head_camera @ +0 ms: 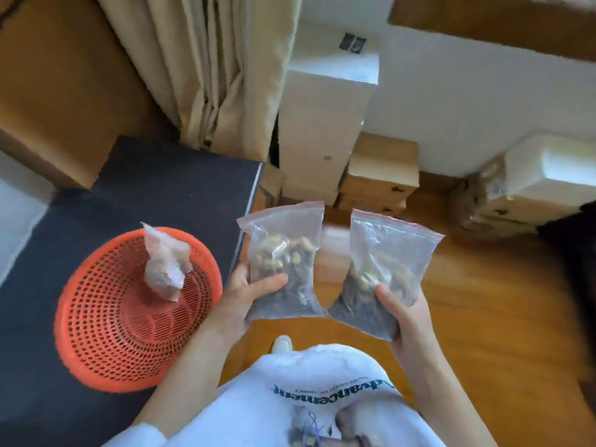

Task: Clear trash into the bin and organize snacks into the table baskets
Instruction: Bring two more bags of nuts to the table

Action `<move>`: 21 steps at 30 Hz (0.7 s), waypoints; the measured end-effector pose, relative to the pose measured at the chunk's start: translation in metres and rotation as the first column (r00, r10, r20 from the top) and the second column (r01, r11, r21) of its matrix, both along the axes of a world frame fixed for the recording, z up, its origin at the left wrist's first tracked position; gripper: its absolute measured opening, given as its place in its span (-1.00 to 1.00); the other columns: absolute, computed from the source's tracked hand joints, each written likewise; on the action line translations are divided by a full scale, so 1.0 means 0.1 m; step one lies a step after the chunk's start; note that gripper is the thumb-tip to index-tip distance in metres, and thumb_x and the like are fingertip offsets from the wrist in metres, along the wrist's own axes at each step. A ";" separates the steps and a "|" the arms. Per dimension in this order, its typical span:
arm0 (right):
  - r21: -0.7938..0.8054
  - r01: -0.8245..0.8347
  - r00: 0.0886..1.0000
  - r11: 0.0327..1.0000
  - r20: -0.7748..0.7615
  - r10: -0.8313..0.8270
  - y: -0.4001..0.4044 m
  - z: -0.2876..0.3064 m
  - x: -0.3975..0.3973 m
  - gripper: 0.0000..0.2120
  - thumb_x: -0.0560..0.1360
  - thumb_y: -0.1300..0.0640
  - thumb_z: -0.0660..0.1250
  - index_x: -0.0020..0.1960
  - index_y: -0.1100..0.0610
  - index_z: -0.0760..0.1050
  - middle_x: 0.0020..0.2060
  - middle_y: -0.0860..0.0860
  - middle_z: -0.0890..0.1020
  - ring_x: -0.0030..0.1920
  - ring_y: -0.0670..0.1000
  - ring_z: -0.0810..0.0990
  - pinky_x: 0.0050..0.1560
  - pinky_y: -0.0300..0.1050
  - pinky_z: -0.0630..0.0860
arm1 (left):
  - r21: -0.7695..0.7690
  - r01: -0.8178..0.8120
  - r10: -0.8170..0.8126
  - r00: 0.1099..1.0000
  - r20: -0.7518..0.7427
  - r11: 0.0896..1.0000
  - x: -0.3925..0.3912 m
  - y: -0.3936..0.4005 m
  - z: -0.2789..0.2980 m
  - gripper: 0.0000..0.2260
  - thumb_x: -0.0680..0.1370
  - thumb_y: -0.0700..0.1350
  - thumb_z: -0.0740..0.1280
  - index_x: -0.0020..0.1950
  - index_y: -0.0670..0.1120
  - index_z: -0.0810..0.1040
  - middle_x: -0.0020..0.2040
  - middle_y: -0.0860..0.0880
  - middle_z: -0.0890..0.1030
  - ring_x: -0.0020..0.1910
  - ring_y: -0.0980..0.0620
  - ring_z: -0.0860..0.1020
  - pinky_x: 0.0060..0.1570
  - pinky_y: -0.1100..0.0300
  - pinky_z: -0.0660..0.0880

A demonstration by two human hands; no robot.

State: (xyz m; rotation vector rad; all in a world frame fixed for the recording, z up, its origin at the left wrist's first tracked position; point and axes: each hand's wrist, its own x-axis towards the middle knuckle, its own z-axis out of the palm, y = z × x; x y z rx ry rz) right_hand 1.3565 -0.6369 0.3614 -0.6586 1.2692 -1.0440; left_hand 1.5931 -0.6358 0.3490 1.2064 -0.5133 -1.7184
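- The left hand (248, 293) grips a clear zip bag of peanuts (283, 258) by its lower half, thumb across the front and fingers curled behind it.
- The right hand (404, 314) grips a second zip bag (385, 269) the same way, thumb on the front near its bottom; this bag also holds peanuts in the shell, with darker contents at the bottom.
- Both bags stand upright with red seal strips on top, held side by side above the floor and just off the table edge; their lower corners come close together.
- A red basket (129, 321) with a perforated wall sits on the dark table (161, 188), to the left of the hands.
- A small crumpled clear bag (166, 262) with pale contents is at the far side of the basket; whether it rests inside or is in mid-air cannot be told.
- The table top is dark grey and matte, with a pale strip along its right edge.
- The floor (483, 317) is glossy orange-brown wood.
- Beige curtains (209, 66) hang behind the table.
- A tall white box (322, 124) stands against the white wall, with brown cardboard boxes (382, 175) just beside it and more taped boxes (516, 185) farther right.
- The person wears a white printed shirt (322, 398), and a pale shoe tip (282, 343) shows below the bags.
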 end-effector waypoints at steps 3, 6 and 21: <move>0.011 0.226 0.972 0.974 -0.069 -0.225 0.39 0.00 -0.55 -0.41 0.21 0.21 0.50 0.23 0.17 0.46 -0.04 0.05 0.69 -0.05 0.06 0.67 -0.14 -0.14 0.62 | -0.030 0.223 -0.221 0.973 0.069 0.974 -0.49 -0.06 0.02 -0.43 0.18 -0.18 0.50 0.17 -0.11 0.48 -0.12 0.00 0.69 -0.13 0.03 0.66 -0.24 0.24 0.58; 0.018 0.447 0.890 0.895 -0.117 -0.442 0.88 0.01 -1.08 -0.35 0.16 0.12 0.53 0.22 0.18 0.48 0.02 0.11 0.67 -0.02 0.10 0.66 -0.09 -0.10 0.62 | -0.047 0.421 -0.414 0.904 0.107 0.906 -1.11 -0.06 0.05 -0.34 0.13 -0.13 0.51 0.22 -0.03 0.44 -0.08 0.04 0.69 -0.10 0.07 0.66 -0.24 0.26 0.57; 0.011 0.973 0.229 0.229 -0.103 -0.968 3.98 -0.14 -3.49 -0.54 0.13 0.06 0.51 0.02 -0.03 0.55 -0.14 -0.11 0.71 -0.11 -0.08 0.69 -0.15 -0.20 0.63 | -0.015 0.946 -0.930 0.320 0.183 0.323 -4.98 1.71 0.04 -0.37 0.15 -0.09 0.52 0.19 -0.02 0.45 -0.09 0.02 0.70 -0.15 0.03 0.68 -0.29 0.25 0.56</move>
